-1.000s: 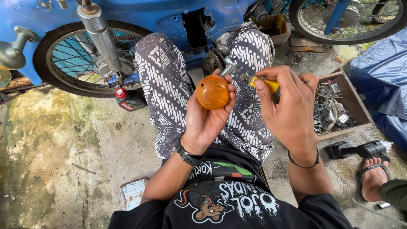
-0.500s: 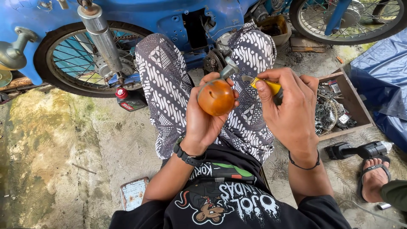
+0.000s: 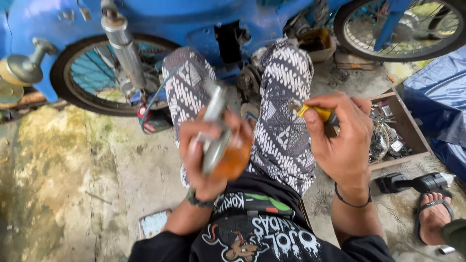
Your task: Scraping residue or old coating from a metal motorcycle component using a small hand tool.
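Observation:
My left hand (image 3: 206, 150) grips an orange turn-signal lamp (image 3: 233, 162) with a silver metal stem that points up and away from me; the lamp is blurred by motion. My right hand (image 3: 342, 138) holds a yellow-handled screwdriver (image 3: 315, 112), its tip pointing left and apart from the lamp. Both hands hover over my lap, above my black-and-white patterned trousers (image 3: 284, 126). I wear a dark watch band on the left wrist and a thin black band on the right.
A blue motorbike (image 3: 160, 24) stands in front of me, its spoked wheel (image 3: 104, 75) at left and another wheel (image 3: 398, 29) at top right. A wooden tray of small metal parts (image 3: 393, 131) lies right. Another person's sandalled foot (image 3: 434, 218) is at lower right.
My left hand has turned the lamp, so its silver stem and back now face up instead of the orange lens. The screwdriver has drawn away from the lamp to the right.

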